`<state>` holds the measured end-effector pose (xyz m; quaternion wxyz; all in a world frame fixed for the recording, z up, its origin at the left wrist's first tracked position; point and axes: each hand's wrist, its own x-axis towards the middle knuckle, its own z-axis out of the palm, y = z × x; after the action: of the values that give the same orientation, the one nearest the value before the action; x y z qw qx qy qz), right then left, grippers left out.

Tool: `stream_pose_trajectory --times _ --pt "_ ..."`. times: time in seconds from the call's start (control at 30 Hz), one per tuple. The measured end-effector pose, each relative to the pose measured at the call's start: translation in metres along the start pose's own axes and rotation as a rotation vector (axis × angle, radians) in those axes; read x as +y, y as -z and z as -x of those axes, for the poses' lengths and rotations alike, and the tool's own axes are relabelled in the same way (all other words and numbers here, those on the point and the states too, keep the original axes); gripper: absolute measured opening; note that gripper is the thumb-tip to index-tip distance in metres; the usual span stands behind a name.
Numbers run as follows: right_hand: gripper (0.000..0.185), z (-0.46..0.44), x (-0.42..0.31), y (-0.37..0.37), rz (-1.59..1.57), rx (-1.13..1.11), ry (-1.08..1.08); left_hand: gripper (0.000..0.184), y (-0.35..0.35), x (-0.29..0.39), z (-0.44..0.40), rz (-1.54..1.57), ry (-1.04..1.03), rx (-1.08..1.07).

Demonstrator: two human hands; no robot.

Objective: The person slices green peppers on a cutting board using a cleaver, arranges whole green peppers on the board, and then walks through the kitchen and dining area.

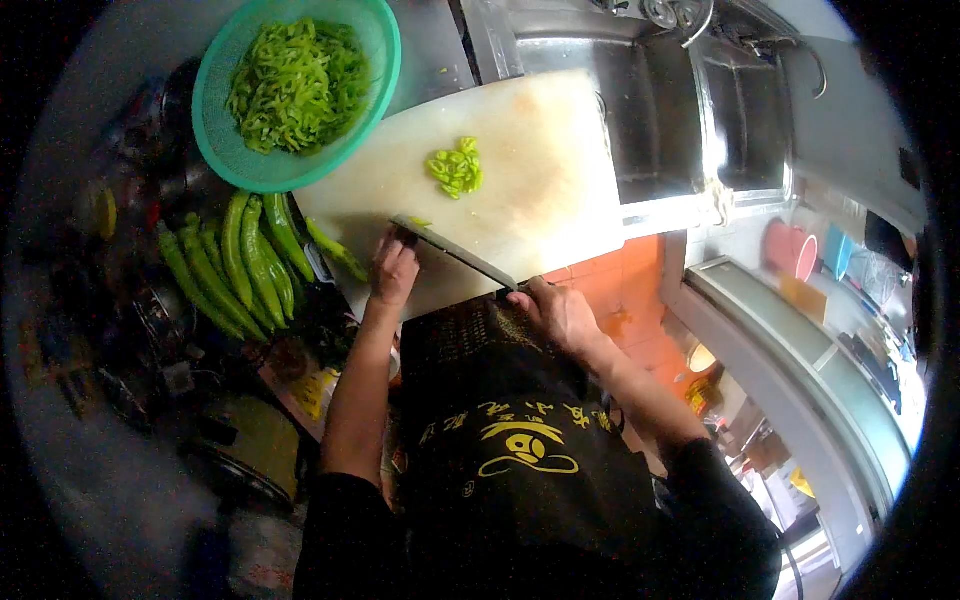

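Note:
My right hand (562, 315) is closed on the handle of a knife (465, 256), whose blade points up and left over the white cutting board (545, 130). Beside the blade's far end is my left hand (396, 268), fingers curled; what it grips is hidden. A bit of green pepper (420, 221) shows at the blade tip. Sliced green pepper (457, 168) lies in a small pile on the board. One long pepper (335, 248) rests at the board's left edge.
A green basket (390, 60) of sliced pepper stands at the upper left. Whole green peppers (240, 260) lie left of the board. Metal sinks (655, 110) are at the upper right, orange floor tiles (630, 285) below them. A large pot (245, 440) sits at the lower left.

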<state>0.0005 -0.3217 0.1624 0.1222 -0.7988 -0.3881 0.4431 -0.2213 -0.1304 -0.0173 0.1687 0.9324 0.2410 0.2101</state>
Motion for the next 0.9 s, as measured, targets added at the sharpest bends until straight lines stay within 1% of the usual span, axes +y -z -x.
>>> stream_pose_trajectory --times 0.13,0.2,0.3,0.4,0.43,0.5,0.63,0.7,0.73,0.83,0.9 --pt "0.038 -0.005 0.009 -0.002 0.011 -0.029 -0.010 0.018 0.003 0.000 -0.003 0.024 0.024 -0.078" --pt "0.038 -0.007 0.006 0.000 0.046 -0.035 -0.002 0.017 0.003 -0.001 -0.004 0.023 0.013 -0.058" --pt "0.043 -0.027 0.020 -0.023 0.005 -0.074 -0.018 0.015 0.002 -0.001 -0.006 0.022 0.019 -0.064" --pt "0.040 -0.043 0.031 -0.030 -0.101 0.001 0.031 0.016 0.000 0.004 -0.015 0.096 0.034 0.077" --pt "0.038 -0.043 0.033 -0.032 -0.108 0.032 0.048 0.017 0.003 0.006 -0.019 0.070 0.044 0.042" --pt "0.037 -0.034 0.027 -0.021 -0.125 0.025 0.049 0.019 0.014 0.011 -0.021 0.021 0.065 -0.040" --pt "0.038 -0.013 0.017 -0.008 -0.070 -0.011 0.043 0.021 -0.004 0.007 0.002 -0.030 0.106 -0.015" --pt "0.039 -0.012 0.020 -0.009 0.010 -0.062 0.013 0.021 -0.009 0.004 0.008 -0.072 0.100 -0.009" --pt "0.040 -0.013 0.022 -0.011 0.048 -0.092 -0.003 0.020 -0.009 0.004 0.011 -0.065 0.118 -0.014" --pt "0.041 -0.025 0.028 -0.033 -0.030 -0.102 -0.043 0.019 -0.017 0.005 0.022 0.018 0.199 -0.040" --pt "0.041 -0.032 0.024 -0.038 -0.085 -0.048 -0.022 0.018 -0.016 0.008 0.016 0.071 0.234 -0.067"
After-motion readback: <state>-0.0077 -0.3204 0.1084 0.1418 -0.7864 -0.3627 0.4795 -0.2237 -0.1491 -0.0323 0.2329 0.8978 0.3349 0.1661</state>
